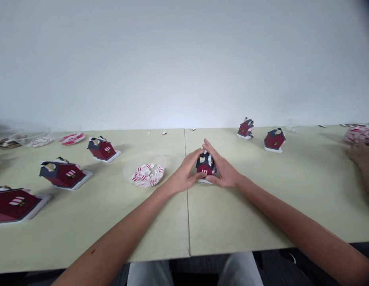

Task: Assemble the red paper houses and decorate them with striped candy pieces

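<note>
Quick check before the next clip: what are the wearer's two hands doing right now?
Left hand: curved around the small red house, holding it.
Right hand: curved around the same house from the opposite side, holding it.

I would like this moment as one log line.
left hand: around middle house | right hand: around same house | striped pieces: left of it

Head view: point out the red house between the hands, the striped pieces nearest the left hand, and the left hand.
Red house (203, 167): head view, on its red wall.
Striped pieces (146, 175): head view, middle of the pile.
Left hand (183, 174): head view, back of the hand.
</note>
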The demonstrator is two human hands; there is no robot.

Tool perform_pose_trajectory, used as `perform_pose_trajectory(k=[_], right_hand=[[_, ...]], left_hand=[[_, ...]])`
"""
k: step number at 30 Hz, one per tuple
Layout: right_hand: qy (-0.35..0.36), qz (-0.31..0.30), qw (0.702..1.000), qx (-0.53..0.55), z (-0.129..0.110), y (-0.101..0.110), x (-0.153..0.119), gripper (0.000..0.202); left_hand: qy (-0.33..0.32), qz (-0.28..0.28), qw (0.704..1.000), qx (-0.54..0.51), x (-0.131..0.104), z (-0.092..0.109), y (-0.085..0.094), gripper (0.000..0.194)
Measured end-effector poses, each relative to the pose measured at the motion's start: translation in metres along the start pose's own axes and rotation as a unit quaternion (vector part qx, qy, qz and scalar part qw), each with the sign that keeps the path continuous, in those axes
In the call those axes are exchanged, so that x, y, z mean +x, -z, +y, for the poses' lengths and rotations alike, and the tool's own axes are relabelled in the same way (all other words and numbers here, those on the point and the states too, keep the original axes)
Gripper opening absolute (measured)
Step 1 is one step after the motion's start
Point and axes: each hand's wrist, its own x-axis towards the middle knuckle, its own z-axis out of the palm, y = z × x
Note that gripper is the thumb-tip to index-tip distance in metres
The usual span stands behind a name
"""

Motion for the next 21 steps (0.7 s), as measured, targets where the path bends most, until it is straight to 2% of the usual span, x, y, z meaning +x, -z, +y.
perform_pose_trajectory(k=[5,10,13,17,19,21], right_hand=[[-0.015,0.027,0.998,0.048,-0.008,-0.009,0.001,0.093],[-0.017,0.027,0.996,0.085,-0.022,-0.012,0.004,0.105],[-0.007,0.046,0.996,0.079,-0.028,-0.011,0.006,0.103],[-0.004,0.070,0.994,0.081,-0.034,-0.009,0.009,0.096],[-0.008,0.090,0.993,0.073,-0.033,-0.005,0.010,0.100],[-0.010,0.135,0.990,0.045,-0.025,0.005,0.009,0.101]], left_hand=[[-0.036,-0.003,0.998,0.049,0.001,-0.002,0.004,0.063],[-0.068,-0.009,0.995,0.073,-0.002,0.009,0.000,0.077],[-0.070,0.025,0.993,0.091,-0.001,0.019,-0.006,0.076],[-0.052,0.069,0.990,0.109,-0.006,0.037,-0.017,0.060],[-0.028,0.102,0.988,0.111,-0.017,0.051,-0.020,0.057],[0.000,0.149,0.982,0.115,-0.037,0.069,-0.017,0.058]])
